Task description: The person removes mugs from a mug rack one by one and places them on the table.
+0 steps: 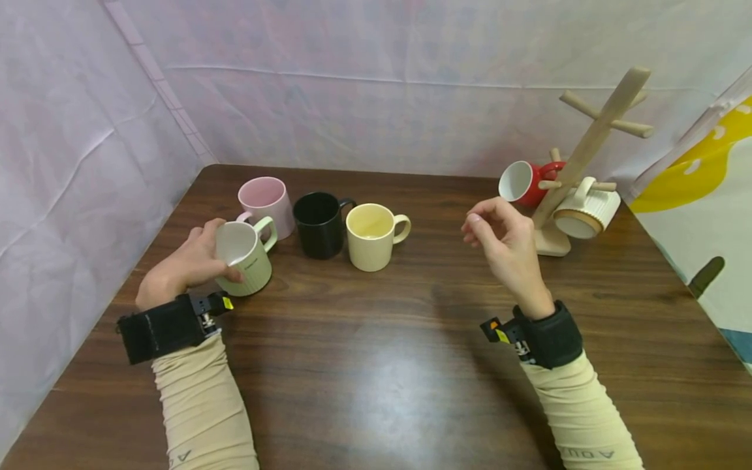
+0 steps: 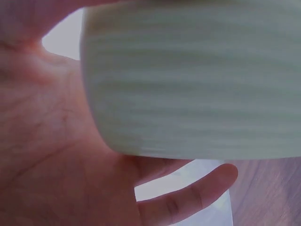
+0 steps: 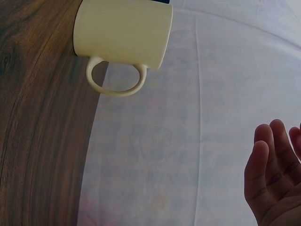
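A ribbed pale green mug (image 1: 249, 264) stands at the left of the table, its handle turned to the back right. My left hand (image 1: 190, 261) grips it from the left, thumb on the near side and fingers behind; the ribbed wall of the green mug (image 2: 188, 84) fills much of the left wrist view. My right hand (image 1: 505, 241) hangs above the table with loosely bent fingers and holds nothing, just left of the wooden mug rack (image 1: 587, 143). In the right wrist view, the fingers of my right hand (image 3: 277, 174) show at the right edge.
Behind and right of the green mug stand a pink mug (image 1: 267, 202), a black mug (image 1: 320, 225) and a yellow mug (image 1: 371, 241). A red mug (image 1: 533, 186) and a white ribbed mug (image 1: 590, 209) hang on the rack. A pale curtain (image 1: 364, 85) closes off the back.
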The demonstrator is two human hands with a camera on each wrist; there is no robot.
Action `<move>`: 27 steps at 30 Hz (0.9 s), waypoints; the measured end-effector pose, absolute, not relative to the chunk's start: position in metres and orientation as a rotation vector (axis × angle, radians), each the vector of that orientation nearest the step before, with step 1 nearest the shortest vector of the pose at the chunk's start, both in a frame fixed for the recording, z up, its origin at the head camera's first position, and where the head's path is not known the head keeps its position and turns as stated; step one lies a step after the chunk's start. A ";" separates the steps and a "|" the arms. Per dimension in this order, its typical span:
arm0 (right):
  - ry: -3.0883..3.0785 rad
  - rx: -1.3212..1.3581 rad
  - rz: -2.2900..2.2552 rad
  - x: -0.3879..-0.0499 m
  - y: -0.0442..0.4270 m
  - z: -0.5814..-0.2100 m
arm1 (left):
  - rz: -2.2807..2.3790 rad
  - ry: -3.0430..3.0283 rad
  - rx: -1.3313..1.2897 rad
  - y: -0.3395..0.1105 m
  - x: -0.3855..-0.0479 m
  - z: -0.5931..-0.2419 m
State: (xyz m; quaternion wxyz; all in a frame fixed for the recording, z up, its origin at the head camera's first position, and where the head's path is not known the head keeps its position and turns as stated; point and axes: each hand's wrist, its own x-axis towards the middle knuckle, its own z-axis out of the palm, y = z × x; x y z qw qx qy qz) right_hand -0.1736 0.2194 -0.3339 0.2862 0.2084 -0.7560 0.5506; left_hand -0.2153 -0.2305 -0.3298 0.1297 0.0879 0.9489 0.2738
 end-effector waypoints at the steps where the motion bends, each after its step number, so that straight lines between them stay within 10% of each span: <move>1: -2.021 0.556 1.472 -0.174 0.219 -0.334 | 0.797 2.760 0.262 -0.231 -0.215 -0.330; 27: -2.017 0.567 1.474 -0.174 0.221 -0.334 | 0.770 2.997 0.574 -0.194 -0.194 -0.290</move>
